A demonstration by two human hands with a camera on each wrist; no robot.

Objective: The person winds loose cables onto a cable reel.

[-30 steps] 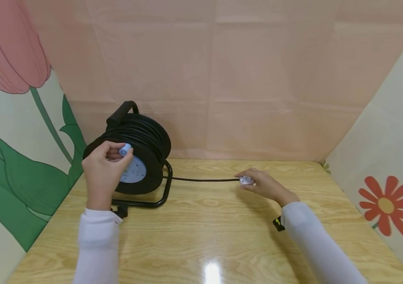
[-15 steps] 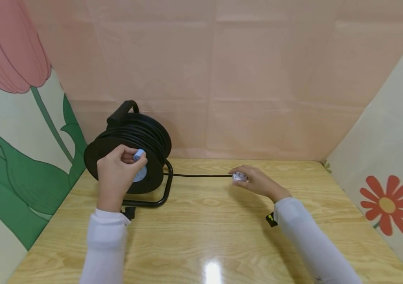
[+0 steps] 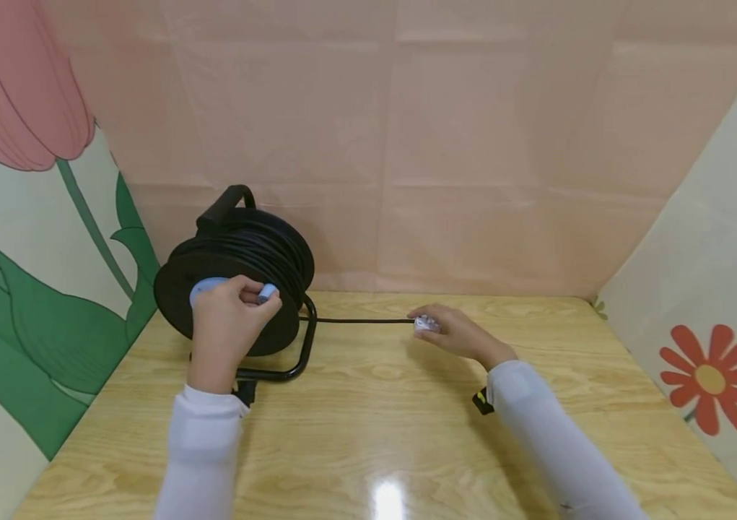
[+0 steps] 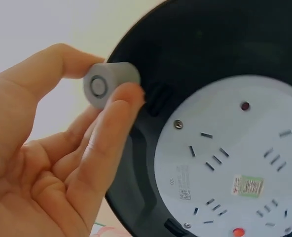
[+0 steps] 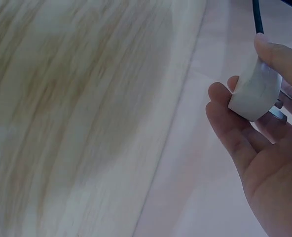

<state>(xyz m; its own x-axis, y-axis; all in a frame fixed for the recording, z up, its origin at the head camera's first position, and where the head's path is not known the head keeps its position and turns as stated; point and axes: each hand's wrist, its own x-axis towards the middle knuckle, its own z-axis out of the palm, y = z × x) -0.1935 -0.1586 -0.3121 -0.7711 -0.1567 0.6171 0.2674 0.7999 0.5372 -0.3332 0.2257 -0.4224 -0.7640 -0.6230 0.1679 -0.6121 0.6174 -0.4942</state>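
Note:
On the left of the table stands a black cable reel wound with black cable, its round socket panel facing me. My left hand pinches the reel's small cylindrical knob between thumb and fingers, near the rim of the disc. A length of black cable stretches low across the table from the reel to a white plug. My right hand holds this plug with thumb and curled fingers; metal prongs show on its palm side. In the head view, my left hand covers much of the panel.
The reel has a black carrying handle on top and a tubular stand beneath. A pink sheet hangs behind the wood-grain table. Flower-printed panels border both sides.
My left hand has carried the knob rightward and downward, turning the reel's face clockwise. My right hand has moved left with the plug, and the free cable has become shorter.

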